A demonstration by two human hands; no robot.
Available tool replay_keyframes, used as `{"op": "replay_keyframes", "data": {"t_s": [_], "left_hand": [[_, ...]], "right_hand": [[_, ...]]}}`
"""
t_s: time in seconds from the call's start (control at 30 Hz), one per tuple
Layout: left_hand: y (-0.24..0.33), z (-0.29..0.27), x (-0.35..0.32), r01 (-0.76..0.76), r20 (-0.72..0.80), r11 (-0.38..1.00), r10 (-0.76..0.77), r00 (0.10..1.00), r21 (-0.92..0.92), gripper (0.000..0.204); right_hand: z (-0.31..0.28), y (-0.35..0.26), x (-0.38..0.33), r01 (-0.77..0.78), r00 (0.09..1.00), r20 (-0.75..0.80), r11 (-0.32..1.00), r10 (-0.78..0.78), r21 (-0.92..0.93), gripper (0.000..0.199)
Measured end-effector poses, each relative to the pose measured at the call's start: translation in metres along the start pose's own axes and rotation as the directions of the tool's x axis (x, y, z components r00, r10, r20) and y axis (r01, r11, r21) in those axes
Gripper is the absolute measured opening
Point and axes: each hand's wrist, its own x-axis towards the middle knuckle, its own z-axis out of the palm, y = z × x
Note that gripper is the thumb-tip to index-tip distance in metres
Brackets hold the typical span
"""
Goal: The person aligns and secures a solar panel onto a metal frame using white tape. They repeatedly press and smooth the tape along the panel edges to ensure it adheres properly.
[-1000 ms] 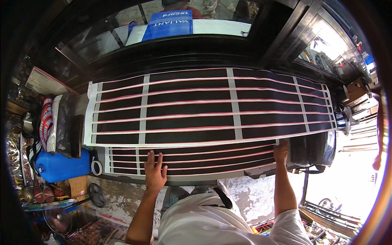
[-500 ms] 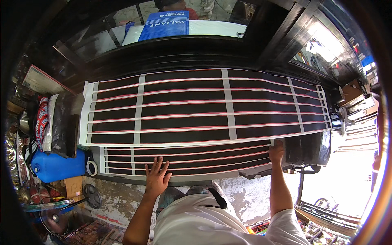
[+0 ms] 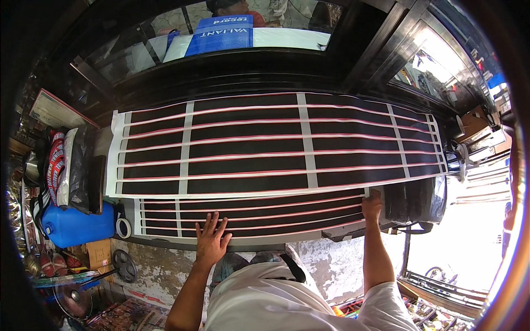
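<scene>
Two sheets of black strips with red-and-white edging lie along a bench, held across by grey tape bands. The larger black-striped sheet (image 3: 248,144) overlaps the far edge of the smaller black-striped sheet (image 3: 276,211). My left hand (image 3: 211,243) rests on the smaller sheet's near edge, fingers stretched out and spread, palm down. At that sheet's right end my right hand (image 3: 372,205) is closed, fingers bent over a strip of grey tape (image 3: 366,192). Part of the tape is hidden under the fingers.
On the left stand a blue jerrycan (image 3: 80,223) and a tape roll (image 3: 123,227). Dark plastic wrapping (image 3: 414,201) covers something at the bench's right end. Behind the bench is a dark-framed window (image 3: 237,71), with a blue record book (image 3: 221,34) and a person (image 3: 229,6) beyond.
Both hands keep almost the same places on the smaller sheet. The whole view has shifted very slightly; the sheets lie as before.
</scene>
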Motion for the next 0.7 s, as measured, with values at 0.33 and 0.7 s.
{"op": "replay_keyframes", "data": {"t_s": [0.33,0.7], "left_hand": [[0.000,-0.003,0.006,-0.007,-0.013,1.000,0.006,1.000,-0.021,0.060],[0.017,-0.019,0.039,0.005,-0.118,1.000,-0.006,0.993,-0.010,0.057]], "right_hand": [[0.009,0.016,0.004,0.086,0.992,-0.079,0.992,-0.094,-0.095,0.046],[0.011,-0.117,-0.101,0.702,0.711,-0.128,0.709,-0.691,0.071,0.024]]}}
